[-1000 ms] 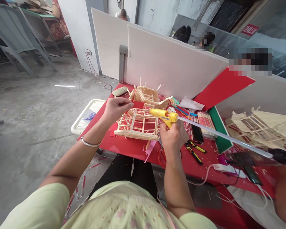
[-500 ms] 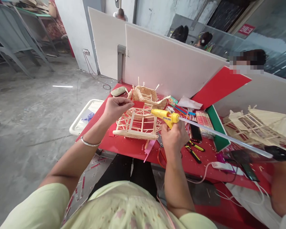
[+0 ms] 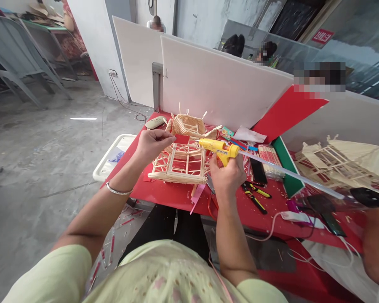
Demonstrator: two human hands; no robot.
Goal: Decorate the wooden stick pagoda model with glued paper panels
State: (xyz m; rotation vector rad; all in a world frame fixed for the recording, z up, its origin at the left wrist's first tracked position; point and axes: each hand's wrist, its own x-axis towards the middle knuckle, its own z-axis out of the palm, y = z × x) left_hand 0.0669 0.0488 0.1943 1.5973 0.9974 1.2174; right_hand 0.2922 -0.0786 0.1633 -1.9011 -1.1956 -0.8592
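My left hand [image 3: 154,144] is closed in a pinch on the near edge of a small red paper piece [image 3: 182,139], held over the model. My right hand [image 3: 228,176] grips a yellow glue gun [image 3: 219,148] by its handle. Its nozzle points left, close to the red piece; I cannot tell whether they touch. A long translucent glue stick [image 3: 287,171] sticks out of the gun's back. Below both hands stands an open frame model of thin wooden sticks [image 3: 185,174]. Behind it sits another stick structure [image 3: 189,125] with a curved, roof-like edge.
Yellow-black pliers [image 3: 255,198], a phone [image 3: 258,171] and packed sticks [image 3: 271,162] lie right on the red table [image 3: 177,200]. White boards [image 3: 221,80] stand behind. A co-worker's arm [image 3: 375,244] and another stick model [image 3: 344,162] are at right. A white tray [image 3: 97,172] is left.
The glue gun and my right hand have shifted slightly left, and the nozzle now lies nearer the red paper piece. The camera view has turned a little. My left hand keeps its pinch.
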